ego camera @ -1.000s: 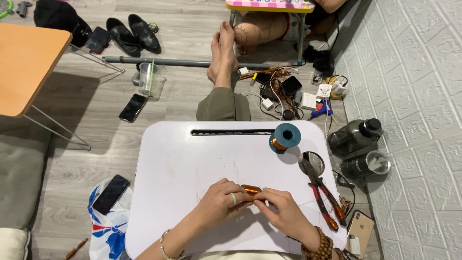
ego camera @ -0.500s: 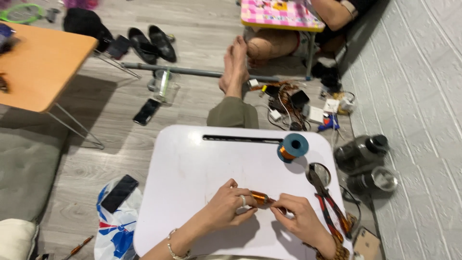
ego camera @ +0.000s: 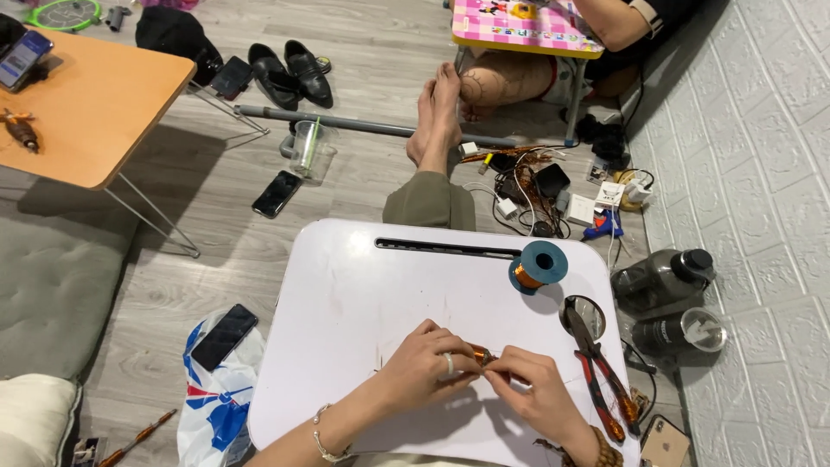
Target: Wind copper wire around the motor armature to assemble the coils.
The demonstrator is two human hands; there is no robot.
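Since both hands are pinched onto it at once, that little copper wire coil (ego camera: pixel 481 354) looks like a light, fiddly thing, small enough to vanish between fingertips, and I'd guess the fine wire on it bends and kinks easily, so it wants a grip on the wound body from the ends rather than a hard squeeze on loose strands. It sits just above the white lap table (ego camera: pixel 363 294), close to the near edge and a bit right of middle. Left hand (ego camera: pixel 424 363) is closed around its left end with thumb and fingers, right hand (ego camera: pixel 532 389) pinches the right end the same way, so neither is free. Colour is a shiny orange-brown, roughly barrel shaped, mostly hidden by fingers, so I can't tell how neat the winding is. Toward the far right corner stands a spool of copper wire (ego camera: pixel 536 268) with a blue-green flange, well apart from the hands. Along the right edge lie red-handled pliers (ego camera: pixel 605 380), near the right hand but not touching it, with a small round mirror (ego camera: pixel 585 316) just beside their tip
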